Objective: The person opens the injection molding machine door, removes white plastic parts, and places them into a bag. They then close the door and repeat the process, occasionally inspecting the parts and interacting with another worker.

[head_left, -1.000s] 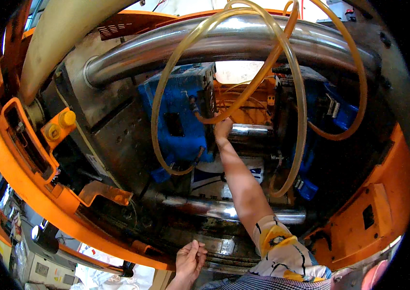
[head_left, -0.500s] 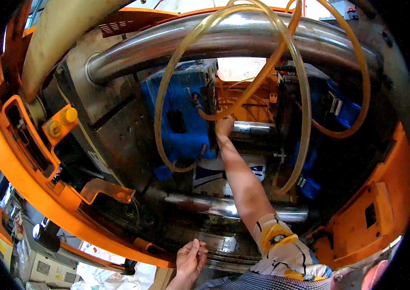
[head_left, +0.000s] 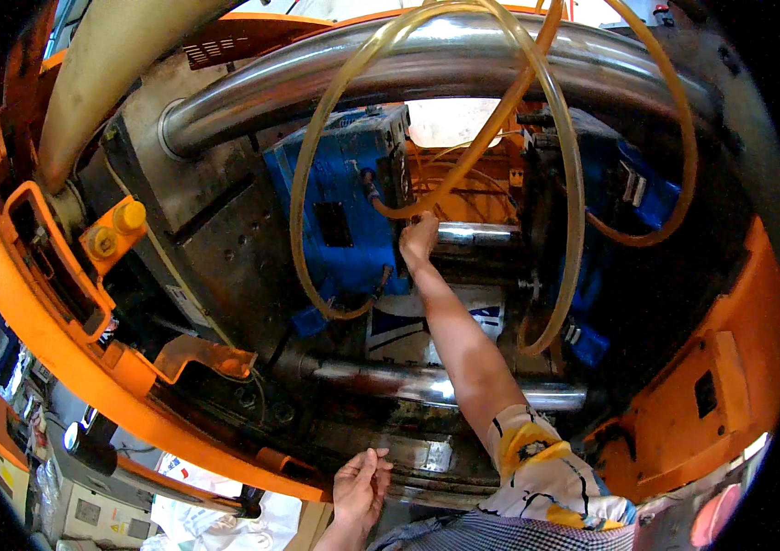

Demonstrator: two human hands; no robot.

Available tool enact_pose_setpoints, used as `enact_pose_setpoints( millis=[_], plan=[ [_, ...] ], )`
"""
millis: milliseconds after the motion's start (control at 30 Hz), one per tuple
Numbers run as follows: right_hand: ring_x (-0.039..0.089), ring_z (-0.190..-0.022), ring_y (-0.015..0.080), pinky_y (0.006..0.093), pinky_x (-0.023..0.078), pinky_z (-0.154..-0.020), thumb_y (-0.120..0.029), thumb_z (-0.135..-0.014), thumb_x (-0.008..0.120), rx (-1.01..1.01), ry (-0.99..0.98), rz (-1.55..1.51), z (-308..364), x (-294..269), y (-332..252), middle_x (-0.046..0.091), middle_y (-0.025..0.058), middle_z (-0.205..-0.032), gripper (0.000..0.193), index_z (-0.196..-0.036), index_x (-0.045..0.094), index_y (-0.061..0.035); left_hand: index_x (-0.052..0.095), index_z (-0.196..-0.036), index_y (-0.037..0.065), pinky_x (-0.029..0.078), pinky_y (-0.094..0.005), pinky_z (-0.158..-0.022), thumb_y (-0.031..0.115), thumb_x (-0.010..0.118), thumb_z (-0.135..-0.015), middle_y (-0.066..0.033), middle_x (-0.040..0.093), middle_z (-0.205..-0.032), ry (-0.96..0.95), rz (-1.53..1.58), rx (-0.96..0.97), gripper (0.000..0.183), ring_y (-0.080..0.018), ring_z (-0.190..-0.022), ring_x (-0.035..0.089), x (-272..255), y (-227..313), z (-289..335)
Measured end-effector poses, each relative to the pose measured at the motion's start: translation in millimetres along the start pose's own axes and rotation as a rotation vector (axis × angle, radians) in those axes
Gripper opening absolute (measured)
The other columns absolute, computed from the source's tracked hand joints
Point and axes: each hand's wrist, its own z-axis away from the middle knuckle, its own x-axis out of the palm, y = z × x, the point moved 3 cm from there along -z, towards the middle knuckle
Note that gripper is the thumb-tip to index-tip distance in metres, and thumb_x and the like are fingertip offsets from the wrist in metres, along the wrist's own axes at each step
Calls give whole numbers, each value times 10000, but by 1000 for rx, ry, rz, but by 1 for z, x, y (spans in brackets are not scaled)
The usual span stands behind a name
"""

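My right hand (head_left: pixel 418 239) reaches deep between two blue metal mould halves, closed beside the inner face of the left mould half (head_left: pixel 330 216). Its fingertips are partly hidden, and what they hold, if anything, does not show. Just above it, a yellowish hose (head_left: pixel 463 174) curves to a fitting on that block. The right mould half (head_left: pixel 597 179) stands across the gap, mostly in shadow. Near the front edge of the machine, my left hand (head_left: pixel 360 487) is raised with thumb and fingers drawn together; nothing shows in them.
A thick steel bar (head_left: pixel 427 64) crosses above, and a lower steel bar (head_left: pixel 381 381) runs under my right forearm. Looped hoses (head_left: pixel 574 184) hang in front of the moulds. An orange frame (head_left: pixel 68 358) curves along the left; an orange panel (head_left: pixel 684 413) stands at right.
My right hand has shifted slightly left and looks more curled by the mould face. My left hand stays nearly in place. The whole view has moved a little.
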Motion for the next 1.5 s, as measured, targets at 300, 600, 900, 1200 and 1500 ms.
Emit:
enact_pose_setpoints(
  millis=[300, 600, 900, 1200, 1500],
  plan=[
    [606, -783, 209, 297, 456, -705, -35, -769, 541, 84, -144, -493, 23, -55, -33, 638, 131, -838, 212, -956, 637, -8, 584, -930, 7, 478, -241, -685, 105, 574, -860, -104, 618, -887, -104, 194, 116, 120, -142, -763, 574, -3, 13, -14],
    [605, -697, 303, 357, 481, -634, -181, -697, 685, -414, -1064, -149, 235, -227, -112, 632, 151, -768, 217, -839, 666, -19, 518, -793, 50, 251, -193, -366, 298, 500, -907, 22, 378, -569, -259, 186, -2, 273, -68, -445, 349, 35, 22, -24],
    [619, -712, 227, 322, 485, -655, -99, -793, 596, -335, -646, -253, 229, -241, -100, 639, 110, -783, 99, -808, 628, -7, 508, -846, 56, 277, -196, -383, 305, 480, -915, 23, 369, -572, -357, 179, -98, 260, -79, -448, 349, 54, 16, -31],
    [620, -732, 172, 275, 470, -677, -93, -764, 659, -109, 7, -407, 36, -101, -66, 665, 109, -797, 182, -877, 652, 49, 564, -916, 16, 442, -282, -646, 108, 537, -883, -75, 586, -872, -169, 122, -147, 102, -158, -729, 534, 10, -17, -14],
    [621, -801, 321, 385, 473, -710, -11, -756, 606, -260, 130, -342, -32, -25, -52, 650, 161, -844, 271, -1026, 595, 19, 542, -996, -43, 432, -250, -643, 127, 523, -890, -77, 556, -815, -66, 75, -100, 201, -162, -730, 526, -10, -16, 1]
  ],
)
